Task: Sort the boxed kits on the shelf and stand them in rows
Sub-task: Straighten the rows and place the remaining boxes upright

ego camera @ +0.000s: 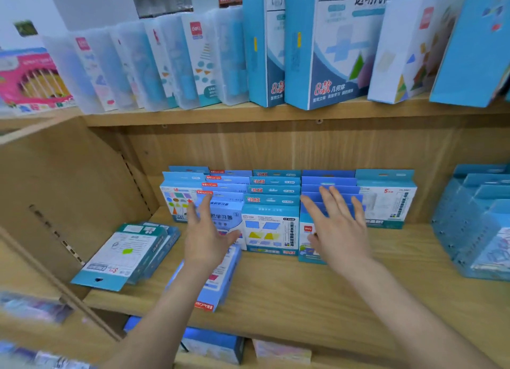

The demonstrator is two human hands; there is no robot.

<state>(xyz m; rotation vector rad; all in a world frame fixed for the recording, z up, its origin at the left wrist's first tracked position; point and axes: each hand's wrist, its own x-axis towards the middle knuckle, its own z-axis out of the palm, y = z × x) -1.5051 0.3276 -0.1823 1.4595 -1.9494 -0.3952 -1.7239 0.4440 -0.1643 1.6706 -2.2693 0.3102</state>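
Both hands reach in with fingers spread, holding nothing: the left hand (205, 236) before a box (222, 217) reading 学习器, the right hand (339, 230) over the plain blue row (328, 188), whose front box (307, 228) bears a red deli mark; kits stand in rows at the back of the shelf (303, 299), yet one blue kit (220, 280) lies flat under the left wrist and a teal pile (124, 255) lies flat further left. Likely best: square each row from both sides, then stand the flat ones with their like; above, a large box (331, 51) reads 8款 几何体.

Both hands spread-fingered before upright boxed kits (271, 228) on shelf (303, 286); one kit (218, 283) flat.
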